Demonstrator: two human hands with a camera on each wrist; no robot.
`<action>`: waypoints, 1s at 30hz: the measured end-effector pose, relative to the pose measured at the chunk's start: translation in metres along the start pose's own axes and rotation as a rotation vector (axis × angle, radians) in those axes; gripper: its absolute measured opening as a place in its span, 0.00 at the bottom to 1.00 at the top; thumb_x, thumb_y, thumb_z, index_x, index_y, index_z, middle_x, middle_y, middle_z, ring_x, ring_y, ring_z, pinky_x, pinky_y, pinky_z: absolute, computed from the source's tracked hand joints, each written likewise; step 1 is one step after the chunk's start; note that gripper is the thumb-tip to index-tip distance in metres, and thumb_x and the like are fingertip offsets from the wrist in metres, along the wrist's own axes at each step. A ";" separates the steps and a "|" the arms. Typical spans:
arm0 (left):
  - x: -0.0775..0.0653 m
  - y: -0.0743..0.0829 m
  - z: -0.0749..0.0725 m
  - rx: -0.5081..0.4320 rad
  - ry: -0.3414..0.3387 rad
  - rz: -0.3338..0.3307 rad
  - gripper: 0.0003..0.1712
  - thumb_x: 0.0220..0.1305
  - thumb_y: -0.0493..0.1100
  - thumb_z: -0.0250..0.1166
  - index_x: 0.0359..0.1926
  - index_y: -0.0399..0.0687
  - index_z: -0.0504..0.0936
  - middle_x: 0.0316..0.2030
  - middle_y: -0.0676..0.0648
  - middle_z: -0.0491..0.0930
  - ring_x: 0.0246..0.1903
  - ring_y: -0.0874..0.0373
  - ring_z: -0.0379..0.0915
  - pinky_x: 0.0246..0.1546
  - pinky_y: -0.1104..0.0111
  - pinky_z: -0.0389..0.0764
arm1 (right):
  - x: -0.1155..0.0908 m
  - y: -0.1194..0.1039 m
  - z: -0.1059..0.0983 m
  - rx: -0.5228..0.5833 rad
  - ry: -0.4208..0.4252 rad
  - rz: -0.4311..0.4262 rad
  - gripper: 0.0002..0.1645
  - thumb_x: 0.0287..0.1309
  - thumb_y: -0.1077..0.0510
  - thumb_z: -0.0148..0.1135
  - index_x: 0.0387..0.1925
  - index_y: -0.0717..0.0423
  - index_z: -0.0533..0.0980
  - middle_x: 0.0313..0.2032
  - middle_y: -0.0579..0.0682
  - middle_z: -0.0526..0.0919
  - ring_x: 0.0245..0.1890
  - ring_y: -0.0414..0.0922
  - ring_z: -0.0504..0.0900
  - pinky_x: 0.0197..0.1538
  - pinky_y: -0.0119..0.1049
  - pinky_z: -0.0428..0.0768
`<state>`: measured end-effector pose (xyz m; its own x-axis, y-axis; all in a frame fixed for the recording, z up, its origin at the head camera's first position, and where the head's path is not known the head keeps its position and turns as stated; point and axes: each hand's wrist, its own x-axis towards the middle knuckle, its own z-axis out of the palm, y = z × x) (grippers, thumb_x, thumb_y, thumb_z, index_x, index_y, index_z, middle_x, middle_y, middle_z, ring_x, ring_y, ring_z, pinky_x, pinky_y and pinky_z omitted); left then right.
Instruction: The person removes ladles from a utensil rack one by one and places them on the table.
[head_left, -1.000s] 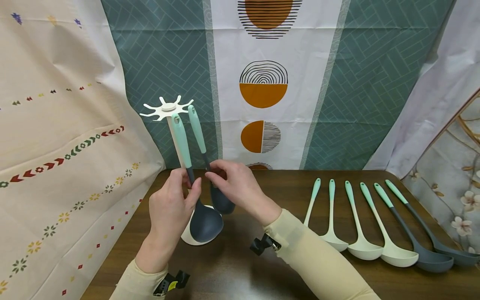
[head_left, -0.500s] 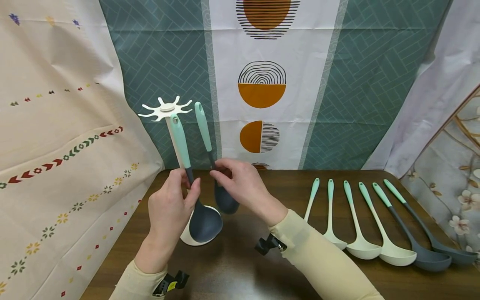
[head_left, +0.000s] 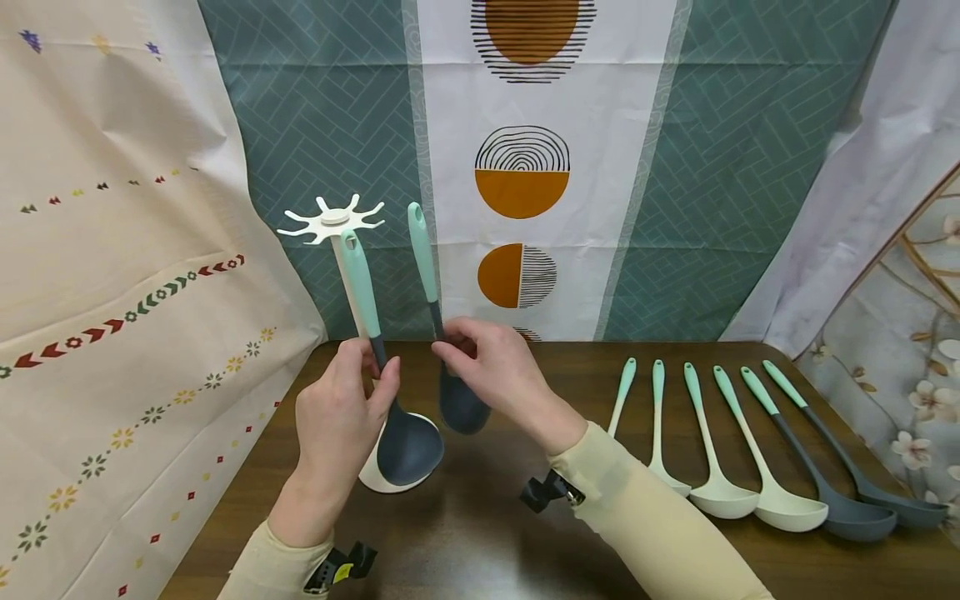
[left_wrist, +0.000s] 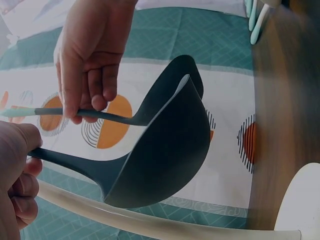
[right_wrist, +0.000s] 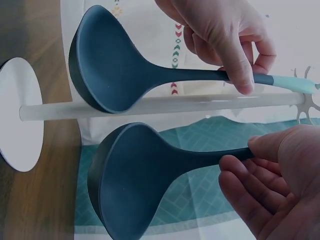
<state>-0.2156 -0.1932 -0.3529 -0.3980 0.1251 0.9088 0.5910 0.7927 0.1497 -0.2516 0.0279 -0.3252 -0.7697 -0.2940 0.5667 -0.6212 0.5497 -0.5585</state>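
Note:
In the head view my left hand [head_left: 345, 406] pinches the dark shank of a ladle [head_left: 411, 450] with a mint handle. This ladle hangs bowl down before the pole of a white stand [head_left: 334, 217], its handle tip just under the stand's hooked arms. My right hand [head_left: 504, 367] pinches a similar dark ladle [head_left: 462, 406], held upright to the right of the first. In the left wrist view the two ladle bowls overlap. The right wrist view shows the bowls apart, with the left-hand ladle [right_wrist: 102, 62] against the pole and the right-hand ladle [right_wrist: 135, 175] beside it.
On the wooden table [head_left: 450, 542] at the right lies a row of several ladles, pale ones [head_left: 723, 496] and dark ones [head_left: 858, 517], all with mint handles. The stand's round white base [head_left: 378, 477] is partly behind the left ladle. Patterned cloths [head_left: 337, 100] surround the table.
My right hand has moved to the right with its ladle, widening the gap between that ladle and the stand. My left hand and its ladle have stayed nearly still.

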 end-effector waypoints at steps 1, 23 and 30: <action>0.000 0.000 0.000 0.000 0.000 0.000 0.20 0.63 0.36 0.80 0.47 0.39 0.76 0.29 0.44 0.83 0.14 0.56 0.67 0.12 0.64 0.62 | -0.001 0.001 -0.001 0.001 0.001 0.002 0.04 0.72 0.55 0.76 0.44 0.47 0.88 0.29 0.37 0.84 0.30 0.37 0.80 0.36 0.35 0.83; -0.001 -0.001 0.001 -0.013 0.005 -0.005 0.19 0.63 0.35 0.79 0.47 0.38 0.76 0.30 0.44 0.85 0.14 0.57 0.66 0.12 0.66 0.61 | -0.024 0.039 -0.016 -0.024 -0.057 0.190 0.06 0.73 0.51 0.75 0.43 0.47 0.85 0.30 0.39 0.85 0.30 0.38 0.83 0.39 0.41 0.84; -0.001 -0.001 0.002 -0.015 0.003 -0.003 0.20 0.64 0.36 0.79 0.48 0.38 0.76 0.30 0.44 0.85 0.14 0.61 0.61 0.12 0.67 0.59 | -0.031 0.052 -0.022 -0.028 -0.058 0.244 0.06 0.72 0.52 0.76 0.42 0.47 0.85 0.32 0.40 0.86 0.34 0.43 0.83 0.41 0.43 0.83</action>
<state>-0.2176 -0.1928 -0.3549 -0.3975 0.1212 0.9095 0.6004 0.7840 0.1579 -0.2572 0.0826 -0.3590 -0.9039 -0.1941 0.3813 -0.4126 0.6309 -0.6571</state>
